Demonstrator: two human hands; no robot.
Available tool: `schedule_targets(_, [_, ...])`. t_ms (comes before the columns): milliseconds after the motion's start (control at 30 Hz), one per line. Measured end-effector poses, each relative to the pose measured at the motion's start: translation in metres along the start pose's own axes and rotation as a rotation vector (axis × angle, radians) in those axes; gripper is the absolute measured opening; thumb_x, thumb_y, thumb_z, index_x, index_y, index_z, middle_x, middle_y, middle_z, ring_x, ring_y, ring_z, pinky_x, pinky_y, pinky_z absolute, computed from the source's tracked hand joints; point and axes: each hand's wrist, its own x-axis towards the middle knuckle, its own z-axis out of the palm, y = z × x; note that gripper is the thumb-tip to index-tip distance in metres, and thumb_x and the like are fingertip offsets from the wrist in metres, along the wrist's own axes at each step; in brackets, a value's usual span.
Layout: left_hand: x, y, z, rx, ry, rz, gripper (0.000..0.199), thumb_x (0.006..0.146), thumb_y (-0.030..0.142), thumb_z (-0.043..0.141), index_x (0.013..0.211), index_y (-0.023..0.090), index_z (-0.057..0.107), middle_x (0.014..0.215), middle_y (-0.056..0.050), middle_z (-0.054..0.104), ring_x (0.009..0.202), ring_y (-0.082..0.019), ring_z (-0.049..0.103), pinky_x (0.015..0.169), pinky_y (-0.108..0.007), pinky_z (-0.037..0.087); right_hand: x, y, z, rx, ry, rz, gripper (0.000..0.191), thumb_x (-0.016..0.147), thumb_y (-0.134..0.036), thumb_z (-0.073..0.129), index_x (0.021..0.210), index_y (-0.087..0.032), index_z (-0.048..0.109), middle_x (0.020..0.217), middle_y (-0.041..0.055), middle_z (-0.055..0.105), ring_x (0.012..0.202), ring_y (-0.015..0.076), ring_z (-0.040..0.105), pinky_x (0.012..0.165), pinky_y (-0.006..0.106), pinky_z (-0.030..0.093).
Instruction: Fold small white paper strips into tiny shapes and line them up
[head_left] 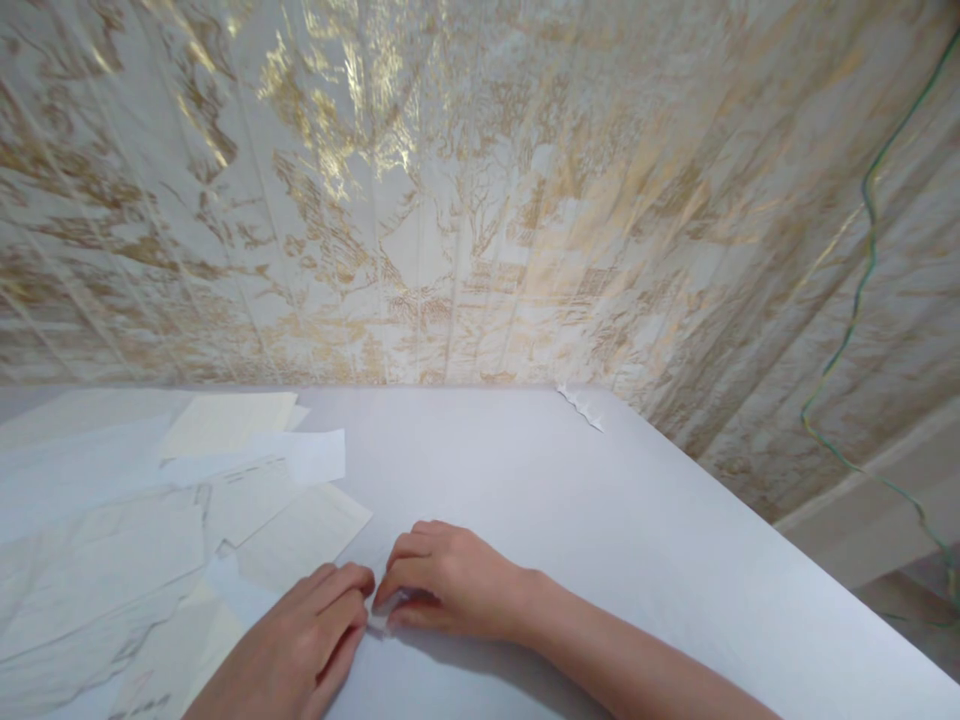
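Note:
Low in the head view, my two hands meet over the white table [480,450]. Between their fingertips is a small piece of white paper [379,626], mostly covered by the fingers. My right hand [442,580] comes in from the right, thumb and fingers curled and closed on the paper's right side. My left hand [315,620] lies at the paper's left side with its fingers bent together against it. The paper's full shape is hidden.
Loose paper sheets [112,560] overlap across the table's left side. A thin jagged paper strip [581,408] lies near the back right corner. Behind stands a wall with gold-patterned covering [450,200]. A green cord [862,270] hangs at the right.

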Motion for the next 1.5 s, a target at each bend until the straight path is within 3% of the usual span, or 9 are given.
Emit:
schedule_targets(233, [-0.001, 0.002, -0.002, -0.099, 0.002, -0.009, 0.015, 0.092, 0.034, 0.057, 0.088, 0.031, 0.071, 0.105, 0.001, 0.073, 0.099, -0.021, 0.068, 0.091, -0.033, 0.055, 0.004, 0.001, 0.006, 0.105, 0.043, 0.026, 0.004, 0.092, -0.017, 0.065, 0.089, -0.018, 0.066, 0.091, 0.0024, 0.070, 0.088, 0.0150, 0.062, 0.087, 0.024, 0.044])
schedule_targets(433, [0.017, 0.011, 0.001, -0.155, 0.045, -0.104, 0.018, 0.091, 0.027, 0.050, 0.078, 0.025, 0.062, 0.087, -0.003, 0.067, 0.083, -0.023, 0.069, 0.079, -0.035, 0.057, 0.005, -0.001, 0.007, 0.143, 0.127, 0.121, 0.005, 0.089, -0.013, 0.068, 0.088, -0.017, 0.065, 0.085, 0.0022, 0.069, 0.081, 0.0160, 0.060, 0.082, 0.026, 0.044])
schedule_targets(667, [0.018, 0.016, 0.009, -0.090, 0.170, -0.013, 0.021, 0.090, 0.019, 0.040, 0.075, 0.026, 0.052, 0.072, 0.001, 0.060, 0.065, -0.020, 0.064, 0.063, -0.032, 0.050, -0.006, 0.011, -0.006, 0.286, 0.175, 0.247, 0.019, 0.083, -0.001, 0.069, 0.088, -0.020, 0.071, 0.088, 0.0015, 0.065, 0.092, 0.0168, 0.057, 0.088, 0.028, 0.041])
schedule_targets(1000, [0.023, 0.014, 0.013, -0.209, 0.083, -0.216, 0.015, 0.088, 0.029, 0.041, 0.079, 0.026, 0.053, 0.074, 0.000, 0.061, 0.069, -0.021, 0.063, 0.068, -0.035, 0.049, -0.003, 0.014, 0.008, 0.436, 0.263, 0.267, 0.011, 0.083, -0.012, 0.076, 0.077, -0.020, 0.071, 0.080, -0.0015, 0.068, 0.087, 0.0155, 0.060, 0.088, 0.029, 0.037])
schedule_targets(1233, [0.026, 0.015, 0.011, -0.227, 0.084, -0.254, 0.014, 0.085, 0.029, 0.039, 0.082, 0.026, 0.052, 0.074, -0.001, 0.062, 0.067, -0.022, 0.063, 0.068, -0.035, 0.049, 0.001, 0.013, 0.012, 0.420, 0.265, 0.324, 0.011, 0.088, -0.021, 0.072, 0.077, -0.020, 0.072, 0.080, -0.0008, 0.068, 0.086, 0.0157, 0.059, 0.088, 0.031, 0.035])
schedule_targets(1500, [0.024, 0.013, 0.013, -0.238, 0.090, -0.262, 0.014, 0.088, 0.031, 0.039, 0.084, 0.027, 0.052, 0.074, 0.001, 0.062, 0.066, -0.021, 0.063, 0.066, -0.032, 0.048, 0.010, 0.009, 0.014, 0.423, 0.221, 0.487, 0.009, 0.077, -0.024, 0.082, 0.075, -0.020, 0.075, 0.083, 0.0000, 0.070, 0.093, 0.0183, 0.057, 0.091, 0.032, 0.034])
